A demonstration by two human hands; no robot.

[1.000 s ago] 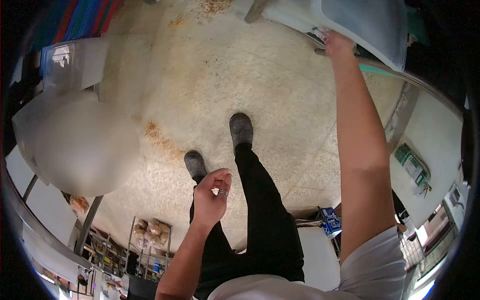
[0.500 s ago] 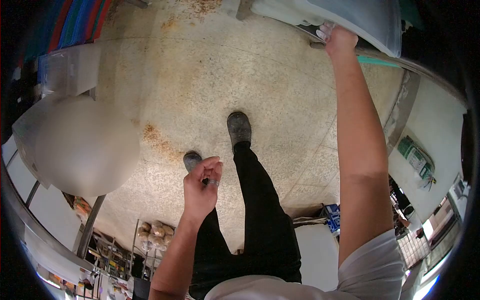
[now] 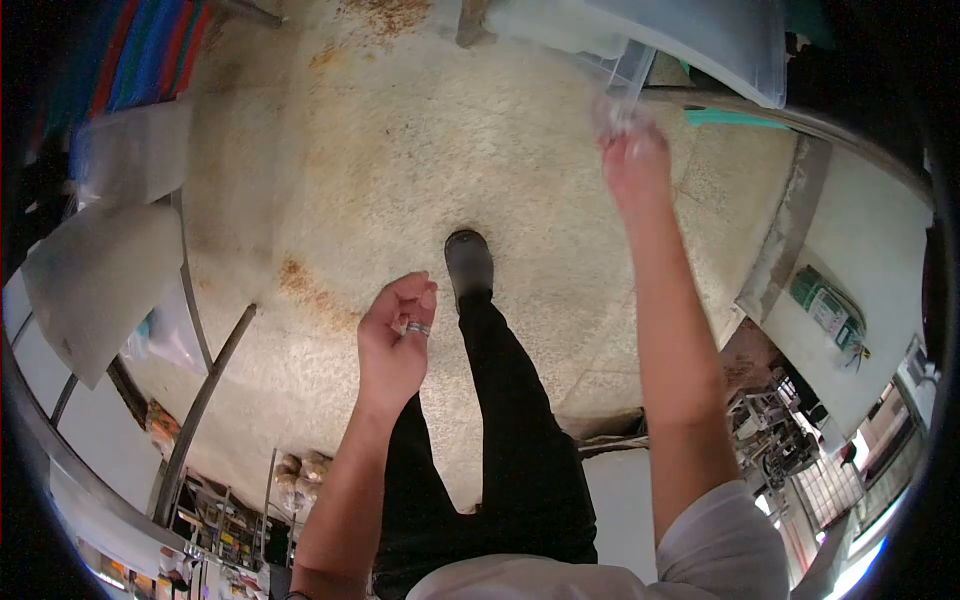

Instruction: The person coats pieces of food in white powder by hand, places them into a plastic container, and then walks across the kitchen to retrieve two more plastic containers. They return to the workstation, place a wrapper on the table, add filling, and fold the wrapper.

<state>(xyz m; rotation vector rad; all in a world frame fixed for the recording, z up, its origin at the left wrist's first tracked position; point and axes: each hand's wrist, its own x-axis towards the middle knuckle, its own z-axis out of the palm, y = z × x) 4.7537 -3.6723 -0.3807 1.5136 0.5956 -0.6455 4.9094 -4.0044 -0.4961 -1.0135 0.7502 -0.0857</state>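
Note:
My left hand [image 3: 395, 335], with a ring on one finger, hangs over the floor left of the shoe; its fingers are curled in, with nothing visible in them. At the upper right, my right hand [image 3: 637, 155] is stretched forward, its fingertips smeared by motion. The fingers are closed on a piece of clear plastic [image 3: 630, 72], which runs up toward the edge of a large translucent bin [image 3: 700, 40]. Where the plastic ends beneath the fingers is too blurred to tell.
Below my hands is the speckled floor [image 3: 300, 180]. A dark shoe [image 3: 469, 265] stands near the middle. Translucent sheets [image 3: 105, 280] and a metal bar [image 3: 210, 400] are on the left. Striped fabric [image 3: 150, 50] lies at the upper left, a green packet [image 3: 828, 308] at the right.
My right hand has come back from the bin's edge, down and to the left, with clear plastic now showing at its fingers. My left hand has risen slightly. The other shoe has gone out of sight.

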